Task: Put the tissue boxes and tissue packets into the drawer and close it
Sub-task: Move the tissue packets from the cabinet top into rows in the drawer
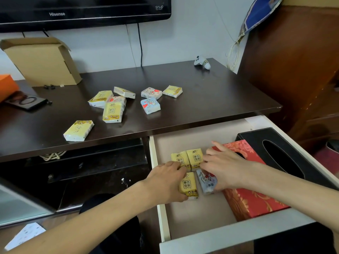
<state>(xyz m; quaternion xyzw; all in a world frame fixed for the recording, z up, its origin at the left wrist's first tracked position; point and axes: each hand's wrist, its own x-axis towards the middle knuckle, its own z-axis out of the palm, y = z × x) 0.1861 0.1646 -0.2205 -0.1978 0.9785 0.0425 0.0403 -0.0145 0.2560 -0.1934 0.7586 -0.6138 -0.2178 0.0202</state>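
Fingers [207,163] of both hands are laid flat on four tissue packets [194,158], long axes running front-to-back in the drawer [201,241].

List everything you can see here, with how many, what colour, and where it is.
yellow plastic tissue packets: five on the dark tabletop, three in the drawer
white cartoon-print tissue packets: three on the tabletop, one partly under a yellow packet; one in the drawer
red floral tissue box: one, in the drawer
black leather tissue box: one, at the drawer's right side
white open drawer: one, lower right
brown cardboard box: one, tabletop, back left
white game controller: one, tabletop, back
black television: one, on the wall
left hand: on the drawer packets
right hand: fingers on the drawer packets
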